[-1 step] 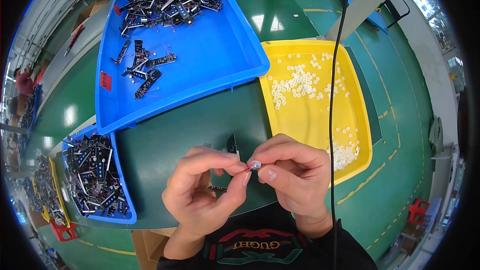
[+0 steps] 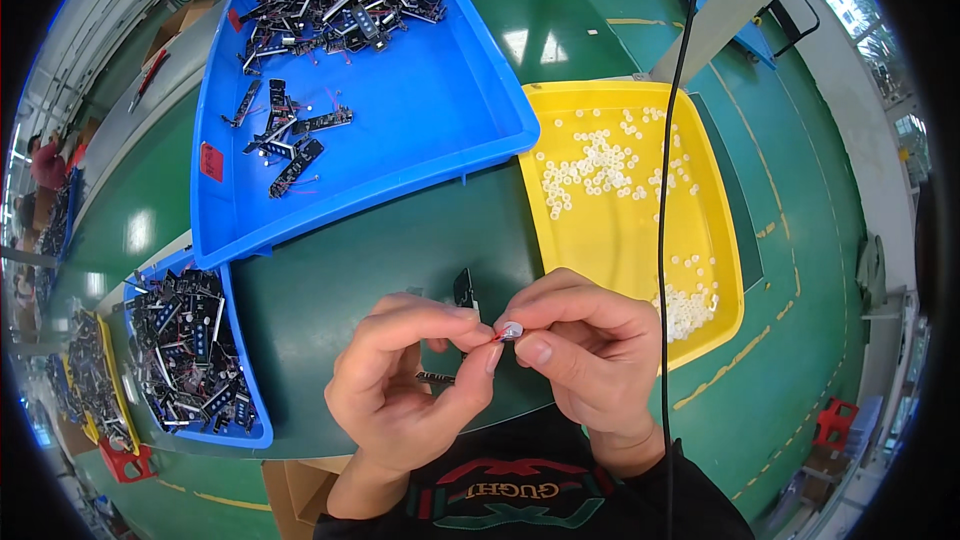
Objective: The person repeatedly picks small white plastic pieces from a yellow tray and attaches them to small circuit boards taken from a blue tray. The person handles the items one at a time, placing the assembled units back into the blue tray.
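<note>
Left hand (image 2: 405, 385): bent, 8 o'clock of small whitish piece (image 2: 512, 329), fingers pinching red wire (image 2: 498, 336) | Right hand (image 2: 590, 352): bent, 4 o'clock, fingers pinching that piece

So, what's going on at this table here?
A person is working with two bare hands. The right hand pinches a small pale, shiny part, while the left hand pinches at the red wire beside it. A black circuit board shows just beyond the fingers. Further out, a large blue tray and a smaller blue tray hold more black boards, and a yellow tray holds small white rings.
</note>
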A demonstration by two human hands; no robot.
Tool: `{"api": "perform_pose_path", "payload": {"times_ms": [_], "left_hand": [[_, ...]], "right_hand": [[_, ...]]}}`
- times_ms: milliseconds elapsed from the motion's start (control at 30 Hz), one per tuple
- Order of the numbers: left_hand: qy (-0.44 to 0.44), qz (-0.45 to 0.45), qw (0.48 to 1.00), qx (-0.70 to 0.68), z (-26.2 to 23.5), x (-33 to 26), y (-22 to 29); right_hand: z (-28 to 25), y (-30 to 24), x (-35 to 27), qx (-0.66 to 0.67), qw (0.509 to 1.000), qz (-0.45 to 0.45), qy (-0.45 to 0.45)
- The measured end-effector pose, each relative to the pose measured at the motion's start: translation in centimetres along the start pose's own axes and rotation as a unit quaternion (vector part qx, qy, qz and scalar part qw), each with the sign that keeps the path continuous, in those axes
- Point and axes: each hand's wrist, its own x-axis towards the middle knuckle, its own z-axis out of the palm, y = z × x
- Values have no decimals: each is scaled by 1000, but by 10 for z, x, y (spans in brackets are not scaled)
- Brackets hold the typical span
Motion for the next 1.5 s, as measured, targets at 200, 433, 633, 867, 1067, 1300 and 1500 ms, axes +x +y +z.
{"api": "perform_pose_path", "payload": {"times_ms": [200, 433, 633, 867, 1067, 1300, 1500], "left_hand": [[-4, 24, 1000, 12, -2, 0, -4], [-28, 0, 999, -16, -6, -1, -1], [-46, -5, 998, -38, -5, -1, -2], [1, -17, 999, -35, -12, -2, -3], [129, 43, 975, 175, -92, -3, 30], [296, 78, 866, 395, -247, -11, 100], [280, -40, 800, 529, -336, -10, 90]], "right_hand": [[6, 2, 0, -56, 998, -20, 0], [7, 2, 2, -142, 987, -66, -22], [4, 4, 0, -260, 953, -149, -38], [5, 7, 3, -315, 937, -147, -34], [-39, -15, -8, -545, 834, -82, -5], [-70, -26, -33, -729, 677, 86, -53], [-72, -31, -29, -685, 710, 119, -111]]}}
